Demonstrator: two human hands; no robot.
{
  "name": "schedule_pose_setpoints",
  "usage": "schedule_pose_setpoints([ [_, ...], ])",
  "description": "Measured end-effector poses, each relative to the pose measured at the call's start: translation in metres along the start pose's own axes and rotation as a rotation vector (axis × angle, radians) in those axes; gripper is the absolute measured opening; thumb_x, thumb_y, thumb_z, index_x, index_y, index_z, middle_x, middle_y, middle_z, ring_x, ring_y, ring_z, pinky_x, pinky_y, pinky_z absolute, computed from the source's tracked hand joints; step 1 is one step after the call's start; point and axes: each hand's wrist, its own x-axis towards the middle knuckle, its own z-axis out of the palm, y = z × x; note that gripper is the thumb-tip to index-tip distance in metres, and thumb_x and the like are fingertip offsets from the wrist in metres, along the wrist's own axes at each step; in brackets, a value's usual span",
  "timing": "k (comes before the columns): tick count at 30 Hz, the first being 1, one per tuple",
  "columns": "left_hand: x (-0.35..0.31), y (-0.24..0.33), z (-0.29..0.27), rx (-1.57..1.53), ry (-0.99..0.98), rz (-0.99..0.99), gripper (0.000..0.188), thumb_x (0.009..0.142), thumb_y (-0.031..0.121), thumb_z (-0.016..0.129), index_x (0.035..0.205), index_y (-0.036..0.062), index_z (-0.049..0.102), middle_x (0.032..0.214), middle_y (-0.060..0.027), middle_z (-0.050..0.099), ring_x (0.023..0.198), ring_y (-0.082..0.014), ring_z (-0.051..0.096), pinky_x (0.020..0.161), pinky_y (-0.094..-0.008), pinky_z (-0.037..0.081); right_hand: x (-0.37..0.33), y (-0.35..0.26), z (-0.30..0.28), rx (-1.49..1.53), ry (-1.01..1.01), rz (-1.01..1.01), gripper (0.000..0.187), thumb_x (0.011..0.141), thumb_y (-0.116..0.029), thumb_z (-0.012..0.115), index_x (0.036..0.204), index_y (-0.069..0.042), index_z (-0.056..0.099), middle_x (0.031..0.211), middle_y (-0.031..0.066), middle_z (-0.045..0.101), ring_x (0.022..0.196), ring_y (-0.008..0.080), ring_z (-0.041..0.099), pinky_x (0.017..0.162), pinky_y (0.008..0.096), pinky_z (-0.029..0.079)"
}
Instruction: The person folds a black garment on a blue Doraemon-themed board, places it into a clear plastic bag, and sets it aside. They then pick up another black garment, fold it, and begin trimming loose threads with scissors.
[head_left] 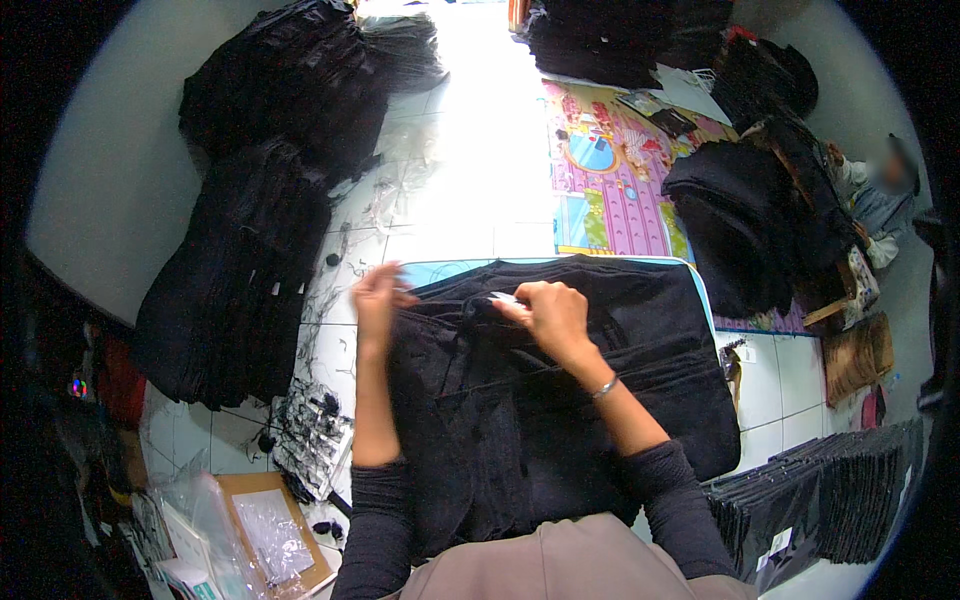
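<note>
Across a low table with a pale blue top [440, 270] lies a heap of black cloth garments [600, 420], which look like trousers with thick seams. My right hand [552, 318] is closed over the far part of the cloth. A small white tool [508, 299] pokes out between its thumb and fingers; most of it is hidden, so its kind does not show. My left hand [378, 305] is raised at the table's far left corner, just beside the cloth. Motion smears its fingers, and whether they hold anything cannot be made out.
Tall stacks of black garments [240, 270] line the left side. A colourful play mat [630, 180] lies beyond the table, with more black cloth [730, 220] near a seated person [880, 200]. Packed black garments [820, 490] stand at right. Thread scraps [310, 430] litter the tiled floor.
</note>
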Motion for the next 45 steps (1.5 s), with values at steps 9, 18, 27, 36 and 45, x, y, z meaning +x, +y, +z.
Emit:
schedule_pose_setpoints([
  [9,0.0,0.043,-0.054,0.901,0.355,0.286,0.044,0.074,-0.003,0.071,0.117,0.0029,0.061,0.118,-0.0154,0.062,0.097,-0.0248,0.064,0.082,-0.037,0.051,0.007,0.052,0.003,0.602,0.001,0.167,0.031,0.088,-0.032,0.067,0.085,-0.001,0.07,0.066,0.0117,0.068,0.063,0.0185,0.069,0.058,0.0314,0.052],
  [18,0.003,0.025,0.092,1.021,-0.927,0.499,0.021,0.081,0.004,0.062,0.1,0.0087,0.071,0.101,-0.0078,0.067,0.088,-0.0271,0.067,0.077,-0.0367,0.053,0.002,0.062,0.024,0.694,0.035,0.142,0.018,0.091,-0.015,0.06,0.093,0.001,0.069,0.077,0.0105,0.071,0.072,0.0145,0.069,0.065,0.0274,0.052],
  [27,0.013,-0.004,0.073,0.386,-0.714,0.03,0.013,0.096,0.015,0.054,0.097,0.0052,0.062,0.09,-0.0027,0.066,0.07,-0.0124,0.061,0.063,-0.0242,0.048,0.004,0.063,0.025,0.612,0.018,0.125,0.02,0.091,-0.016,0.06,0.093,0.001,0.069,0.08,0.0118,0.071,0.075,0.0146,0.068,0.066,0.0277,0.051],
  [36,0.063,-0.002,0.035,0.706,0.126,0.317,0.03,0.084,0.006,0.067,0.111,0.0024,0.053,0.105,-0.0134,0.06,0.102,-0.0258,0.059,0.09,-0.0356,0.048,0.005,0.062,0.022,0.689,-0.003,0.189,0.02,0.092,-0.017,0.059,0.093,0.001,0.069,0.079,0.0098,0.071,0.074,0.0136,0.068,0.066,0.0273,0.051],
  [45,-0.004,0.025,0.089,1.044,-0.866,0.533,0.02,0.076,0.007,0.074,0.095,0.0025,0.072,0.092,-0.0114,0.069,0.081,-0.0216,0.066,0.074,-0.0307,0.052,0.003,0.06,0.021,0.7,-0.002,0.211,0.022,0.092,-0.019,0.061,0.092,0.0,0.069,0.075,0.0085,0.07,0.071,0.0114,0.067,0.063,0.0268,0.051],
])
